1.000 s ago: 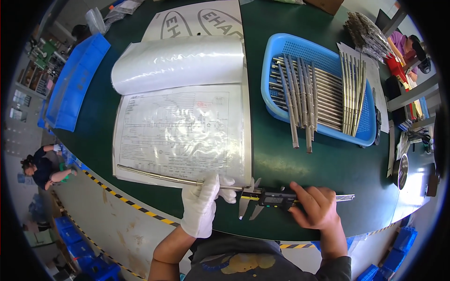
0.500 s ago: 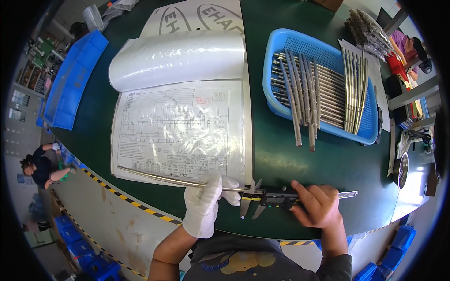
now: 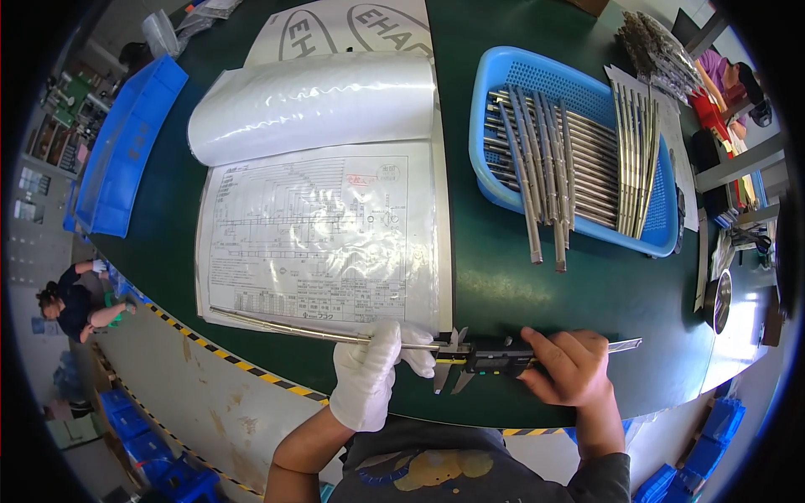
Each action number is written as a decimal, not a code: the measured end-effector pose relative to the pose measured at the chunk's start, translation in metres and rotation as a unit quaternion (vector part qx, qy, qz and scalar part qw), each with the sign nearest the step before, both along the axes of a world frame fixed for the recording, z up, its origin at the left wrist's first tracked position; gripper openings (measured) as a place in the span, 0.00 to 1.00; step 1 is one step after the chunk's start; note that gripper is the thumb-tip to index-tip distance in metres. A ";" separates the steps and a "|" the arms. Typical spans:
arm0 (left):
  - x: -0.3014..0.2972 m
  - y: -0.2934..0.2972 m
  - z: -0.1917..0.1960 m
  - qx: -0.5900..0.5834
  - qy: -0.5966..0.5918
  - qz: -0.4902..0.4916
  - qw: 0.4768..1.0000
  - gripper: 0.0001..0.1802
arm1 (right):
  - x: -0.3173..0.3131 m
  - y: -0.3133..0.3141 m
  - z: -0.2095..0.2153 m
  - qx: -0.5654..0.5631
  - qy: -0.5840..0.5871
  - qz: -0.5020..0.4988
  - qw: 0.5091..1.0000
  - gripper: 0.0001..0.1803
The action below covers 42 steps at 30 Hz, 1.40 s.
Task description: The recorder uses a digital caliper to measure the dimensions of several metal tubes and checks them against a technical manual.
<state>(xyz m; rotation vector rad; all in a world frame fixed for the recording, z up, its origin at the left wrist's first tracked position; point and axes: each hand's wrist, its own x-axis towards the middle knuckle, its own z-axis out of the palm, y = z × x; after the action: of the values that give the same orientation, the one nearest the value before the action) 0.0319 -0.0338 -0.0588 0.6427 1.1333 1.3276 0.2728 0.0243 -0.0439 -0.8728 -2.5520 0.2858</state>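
My left hand (image 3: 369, 373), in a white glove, is closed around a thin metal rod (image 3: 285, 324). The rod stretches left over the lower edge of a plastic-sleeved drawing (image 3: 310, 235), and its right end meets the jaws of a digital caliper (image 3: 486, 358). Bare fingers of my right hand (image 3: 570, 365) grip the caliper's body, whose scale bar sticks out to the right. Whether the jaws touch the rod is too small to tell. A blue perforated basket (image 3: 486, 180) with many similar metal rods (image 3: 595, 168) stands beyond my right hand.
A long blue bin (image 3: 134, 151) lies at the table's left edge. Bagged parts (image 3: 658, 54) sit at the far right, and a metal bowl (image 3: 717, 302) stands near the right edge. Two other people are further off, one at left (image 3: 75, 298), one at upper right.
The view has shifted slightly. My hands, the rod and the caliper keep nearly the same places, with the rod sitting a touch lower.
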 end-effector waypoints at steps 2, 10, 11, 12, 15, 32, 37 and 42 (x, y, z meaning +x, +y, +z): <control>0.000 0.000 0.000 0.004 0.000 -0.001 1.000 0.23 | -0.001 0.001 0.001 0.007 -0.001 0.003 1.000 0.22; 0.002 -0.001 0.001 0.017 -0.003 -0.001 1.000 0.22 | -0.001 0.001 0.000 0.004 0.008 -0.008 1.000 0.18; 0.002 -0.001 0.001 0.019 -0.006 0.006 1.000 0.22 | -0.001 0.000 0.000 0.005 0.011 -0.010 1.000 0.17; 0.002 -0.001 0.000 0.017 -0.007 0.003 1.000 0.22 | -0.001 0.001 0.000 0.004 0.010 -0.013 1.000 0.17; 0.000 -0.001 -0.002 0.025 -0.059 -0.012 0.998 0.19 | -0.001 0.002 0.003 0.005 0.005 -0.019 1.000 0.16; 0.002 -0.001 -0.001 0.021 -0.041 0.008 0.999 0.20 | 0.000 0.003 -0.004 0.016 0.025 -0.022 0.999 0.17; 0.001 -0.002 -0.003 0.016 -0.054 -0.010 0.998 0.20 | 0.000 0.000 0.000 0.019 0.014 -0.023 0.999 0.18; -0.001 -0.004 -0.004 0.011 -0.070 -0.017 0.997 0.20 | -0.001 0.000 0.000 0.016 0.015 -0.019 1.000 0.19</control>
<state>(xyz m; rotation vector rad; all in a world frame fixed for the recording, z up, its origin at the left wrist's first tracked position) 0.0310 -0.0380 -0.0628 0.5725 0.9912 1.3370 0.2715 0.0245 -0.0441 -0.8966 -2.5029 0.2433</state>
